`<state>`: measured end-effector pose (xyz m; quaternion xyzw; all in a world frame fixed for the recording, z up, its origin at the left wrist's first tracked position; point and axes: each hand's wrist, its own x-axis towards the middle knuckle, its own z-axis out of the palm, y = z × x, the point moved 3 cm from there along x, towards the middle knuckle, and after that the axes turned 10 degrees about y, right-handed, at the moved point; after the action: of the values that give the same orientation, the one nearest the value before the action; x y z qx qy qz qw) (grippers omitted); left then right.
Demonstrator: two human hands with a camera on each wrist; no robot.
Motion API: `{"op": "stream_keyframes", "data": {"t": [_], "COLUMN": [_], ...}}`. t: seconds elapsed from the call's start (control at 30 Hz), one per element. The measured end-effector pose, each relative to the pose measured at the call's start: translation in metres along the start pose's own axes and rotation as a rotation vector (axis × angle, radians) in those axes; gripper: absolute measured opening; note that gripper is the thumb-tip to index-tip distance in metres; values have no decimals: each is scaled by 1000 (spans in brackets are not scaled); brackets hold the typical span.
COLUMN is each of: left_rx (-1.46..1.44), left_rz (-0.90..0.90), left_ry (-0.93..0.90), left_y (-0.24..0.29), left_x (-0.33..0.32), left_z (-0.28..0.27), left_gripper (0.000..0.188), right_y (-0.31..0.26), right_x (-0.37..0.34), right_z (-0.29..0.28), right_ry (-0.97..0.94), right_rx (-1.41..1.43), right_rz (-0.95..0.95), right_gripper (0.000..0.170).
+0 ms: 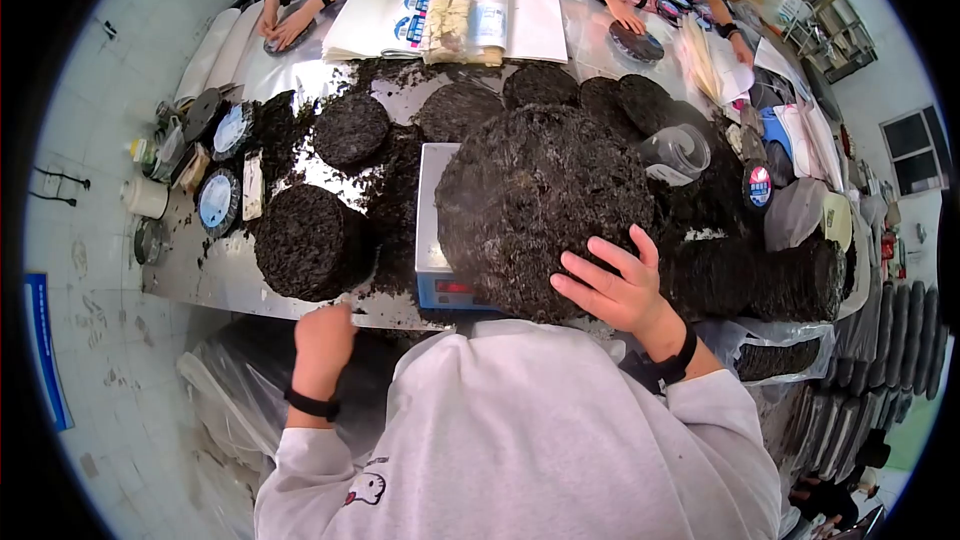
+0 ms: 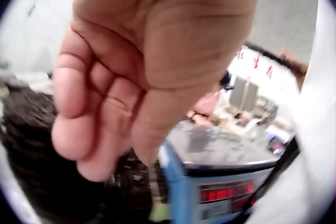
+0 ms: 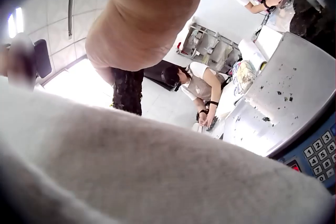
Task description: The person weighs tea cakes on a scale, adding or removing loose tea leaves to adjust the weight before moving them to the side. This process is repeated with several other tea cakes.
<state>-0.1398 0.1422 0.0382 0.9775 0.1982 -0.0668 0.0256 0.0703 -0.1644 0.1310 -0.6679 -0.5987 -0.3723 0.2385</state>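
A large round cake of dried dark seaweed [image 1: 545, 210] is held up over the weighing scale [image 1: 432, 240], hiding much of its plate. My right hand [image 1: 620, 285] grips the cake's near right edge, fingers spread on top and thumb out of sight; in the right wrist view a dark strip of the cake's edge shows below the hand [image 3: 147, 19]. Loosely curled and holding nothing, my left hand [image 1: 323, 340] hangs at the table's front edge, beside a thick seaweed stack [image 1: 305, 245]. In the left wrist view red digits glow on the blue scale's display [image 2: 226, 192].
More round seaweed cakes [image 1: 350, 130] lie across the metal table [image 1: 200, 265], among loose scraps. A clear plastic container [image 1: 680, 152] stands right of the held cake. Labelled round packs [image 1: 218, 202] lie at left. Two people work across the table by white paper sheets [image 1: 375, 15].
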Motion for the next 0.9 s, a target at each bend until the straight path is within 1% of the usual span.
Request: {"op": "stream_keyframes", "data": {"t": [0.07,0.1,0.17,0.23,0.27,0.3,0.33,0.4,0.43,0.47,0.53,0.57,0.6,0.67,0.73,0.77,0.8,0.83,0.87,0.9], "left_rx": [-171,-173,-699,-1173,-1176,-1584,-1988,-2276,-2075,-2071,-1951,-1766,-1408,-293,-67,10,9,17,23,11], "left_rz": [-11,-15,79,5,2,-72,-151,-200,-171,-174,-173,-59,-7,46,-93,-221,-212,-184,-160,-140], "left_ry": [53,50,396,311,314,224,119,39,108,108,136,266,412,679,552,369,368,325,276,266], "left_y": [-19,-15,8,22,36,52,67,84,81,79,72,62,42,13,-25,-45,-59,-71,-78,-80], "left_x": [0,5,24,42,48,51,54,62,62,60,56,55,53,45,46,47,45,44,43,43], "left_z": [-4,-16,-60,-63,-71,-80,-84,-66,-65,-67,-71,-69,-59,-64,-26,4,25,45,57,54], "left_gripper": [32,32,42,44,44,42,40,42,42,42,43,47,62,80,87,86,86,87,88,86], "right_y": [-4,-6,-11,-10,-10,-10,-11,-11,-9,-6,4,12,14,33,53,52,54,62,68,67], "right_x": [2,4,5,11,16,19,21,24,23,21,10,-6,-10,-36,-86,-87,-106,-138,-159,-163], "right_z": [-1,-1,0,3,2,3,6,15,19,22,33,43,49,64,98,90,92,94,88,74], "right_ry": [13,15,22,38,7,-24,-27,-60,-58,-55,-129,-63,-61,77,159,-36,-29,58,133,134], "right_rx": [15,29,52,67,127,185,187,284,270,273,293,436,430,647,1017,699,692,610,528,568], "right_rz": [-12,-17,-20,-28,3,37,35,79,70,72,245,545,555,1456,1657,1861,1867,1801,1733,1725], "right_gripper": [19,19,20,21,21,21,21,20,20,20,26,27,27,32,41,48,48,48,48,48]}}
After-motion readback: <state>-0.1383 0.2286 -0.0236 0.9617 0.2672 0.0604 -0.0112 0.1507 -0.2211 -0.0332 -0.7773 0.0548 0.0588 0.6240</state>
